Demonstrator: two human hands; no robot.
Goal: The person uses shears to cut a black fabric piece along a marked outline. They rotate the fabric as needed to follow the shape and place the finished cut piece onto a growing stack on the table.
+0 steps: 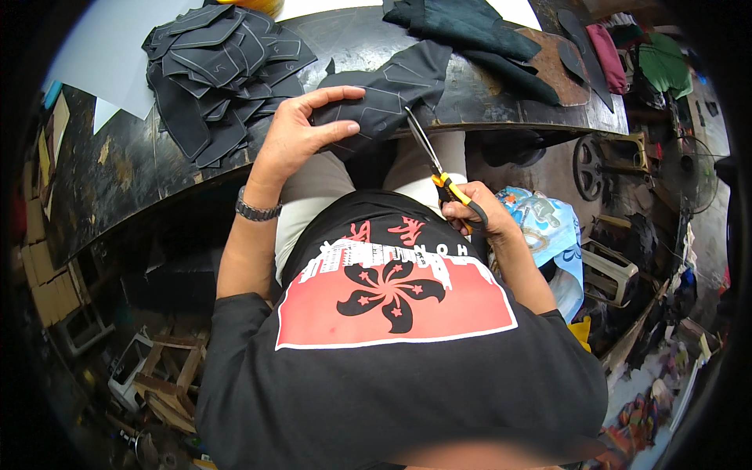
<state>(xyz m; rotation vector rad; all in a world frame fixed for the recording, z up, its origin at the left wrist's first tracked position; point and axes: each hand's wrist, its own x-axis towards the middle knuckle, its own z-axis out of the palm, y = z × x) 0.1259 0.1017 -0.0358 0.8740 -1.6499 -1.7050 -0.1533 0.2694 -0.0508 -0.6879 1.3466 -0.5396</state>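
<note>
My left hand holds a black fabric sheet with pale outlines drawn on it. The thumb and forefinger lie over its left part, and the other fingers are mostly hidden. That sheet spans the table's near edge and hangs partly over my lap. In my right hand are scissors with yellow and black handles. Their long blades point up and to the left, with the tips at the sheet's right edge. Left of the sheet lies a heap of cut black pieces with pale outlines.
The dark worktable stretches across in front of me. Folded dark cloth and a brown sheet lie at its far right. White paper is at far left. A patterned blue cloth hangs beside my right arm; a fan stands farther right.
</note>
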